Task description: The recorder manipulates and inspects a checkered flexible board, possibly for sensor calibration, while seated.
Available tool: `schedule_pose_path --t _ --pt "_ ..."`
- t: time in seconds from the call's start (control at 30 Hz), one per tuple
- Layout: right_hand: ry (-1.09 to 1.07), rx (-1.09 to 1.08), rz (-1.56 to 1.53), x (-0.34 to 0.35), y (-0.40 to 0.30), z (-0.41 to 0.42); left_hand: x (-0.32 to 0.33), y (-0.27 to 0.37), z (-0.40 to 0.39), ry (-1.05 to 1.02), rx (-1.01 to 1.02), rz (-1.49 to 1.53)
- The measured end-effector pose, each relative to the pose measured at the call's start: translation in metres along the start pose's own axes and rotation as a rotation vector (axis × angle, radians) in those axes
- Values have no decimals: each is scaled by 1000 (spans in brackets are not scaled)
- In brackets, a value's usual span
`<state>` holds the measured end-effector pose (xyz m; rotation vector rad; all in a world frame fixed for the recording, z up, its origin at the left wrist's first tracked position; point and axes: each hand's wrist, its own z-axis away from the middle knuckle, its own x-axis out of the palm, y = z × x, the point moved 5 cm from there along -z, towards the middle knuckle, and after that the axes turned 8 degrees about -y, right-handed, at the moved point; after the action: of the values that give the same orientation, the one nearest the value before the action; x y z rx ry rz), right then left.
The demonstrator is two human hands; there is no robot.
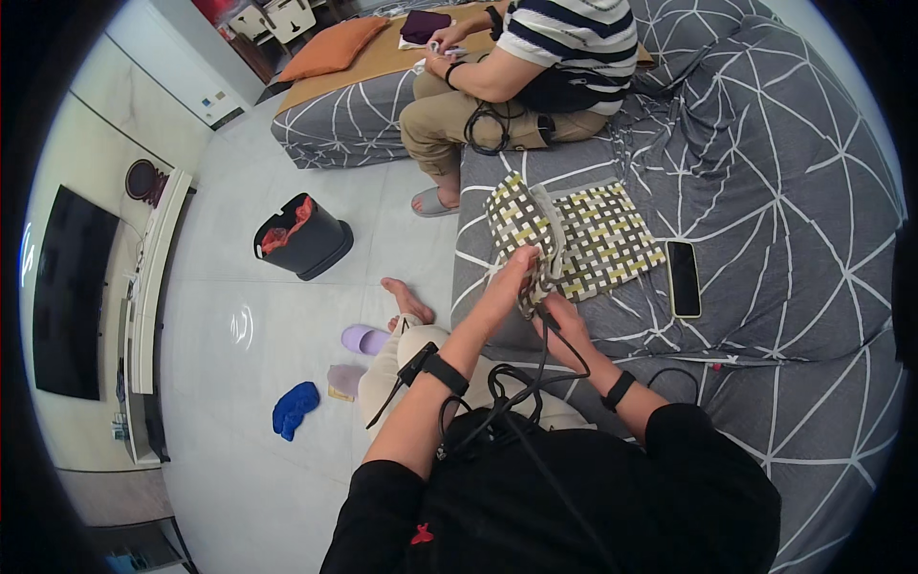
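Observation:
A patterned cloth (609,237) in white, olive and grey lies on the grey couch cover before me, its left part lifted and folded over, with a plain grey edge showing. My left hand (522,269) grips the raised part near its lower end, thumb on top. Just below and to the right, my right hand (564,323) holds the cloth's bottom corner, its fingers partly hidden. Black cables (531,387) hang between my wrists and over my lap. To the right of the cloth lies a phone (683,280) with a dark screen.
Another person (559,57) sits at the top of the couch (774,251), hands on a small item, beside a folded dark cloth (424,27) and an orange cushion (333,49). On the floor are a black bin (305,240), purple slippers (364,339) and a blue item (295,410).

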<state>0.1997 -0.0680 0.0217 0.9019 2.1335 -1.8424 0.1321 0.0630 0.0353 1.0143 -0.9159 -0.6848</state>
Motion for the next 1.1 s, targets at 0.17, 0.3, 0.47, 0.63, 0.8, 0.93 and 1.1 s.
schedule_pose_path --t 0.17,0.3,0.47,0.63,0.8,0.93,1.1 --pt "143 194 -281 -26 36 38 23 -28 -1 -65 278 -956" --pt "632 433 -551 -75 81 49 42 -27 6 -4 276 -1486" --pt "763 691 -787 -109 103 34 37 -25 10 59 263 -1565" --pt "635 583 -897 -122 117 11 37 -19 8 17 204 -1556" --pt "556 386 -749 -116 94 -12 33 -20 5 -9 157 -1577" --pt "220 97 -295 -72 41 -23 33 -23 5 -2 191 -1626" --pt "-210 -189 494 -34 -10 -41 18 -40 9 -24 171 -1670"
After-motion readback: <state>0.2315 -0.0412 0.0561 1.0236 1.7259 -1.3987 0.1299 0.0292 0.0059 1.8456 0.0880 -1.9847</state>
